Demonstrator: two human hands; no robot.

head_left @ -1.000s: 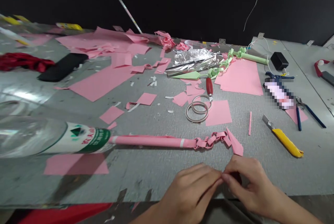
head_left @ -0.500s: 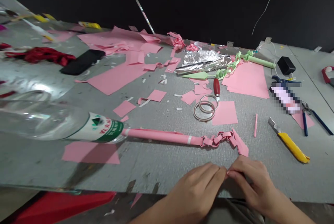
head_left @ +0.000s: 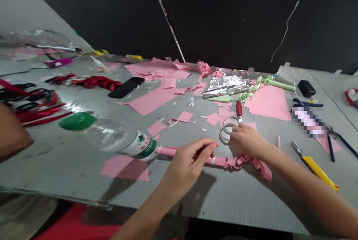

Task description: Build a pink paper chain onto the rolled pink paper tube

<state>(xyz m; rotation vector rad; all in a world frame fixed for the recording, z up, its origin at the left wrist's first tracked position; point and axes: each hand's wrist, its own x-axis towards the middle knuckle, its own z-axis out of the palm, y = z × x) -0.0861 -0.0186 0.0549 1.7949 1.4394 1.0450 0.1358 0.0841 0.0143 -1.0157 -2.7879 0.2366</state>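
Observation:
My left hand (head_left: 188, 159) is raised over a pink paper tube (head_left: 167, 151), thumb and fingers pinched; what they hold is too small to make out. My right hand (head_left: 248, 141) reaches to the right edge of two thin rings (head_left: 226, 135), which look like narrow tape rolls. Its fingers curl downward, the tips partly hidden. Under my right hand runs a pink paper chain (head_left: 239, 161), joined to the tube and ending in a folded pink point (head_left: 265, 172). The tube's left end meets the base of a clear bottle (head_left: 112, 135) lying on its side.
A red-handled knife (head_left: 239, 109) lies behind the rings. To the right are a yellow utility knife (head_left: 320, 173), pliers (head_left: 331, 143) and a blurred-out phone (head_left: 309, 122). Foil (head_left: 228, 83), a green paper chain (head_left: 253, 90) and pink sheets (head_left: 268, 102) lie farther back. Another person's arm (head_left: 12, 131) shows at left.
My hands have parted from their meeting point near the table's front edge. The left has risen over the tube; the right has gone forward to the rings. The view has turned left.

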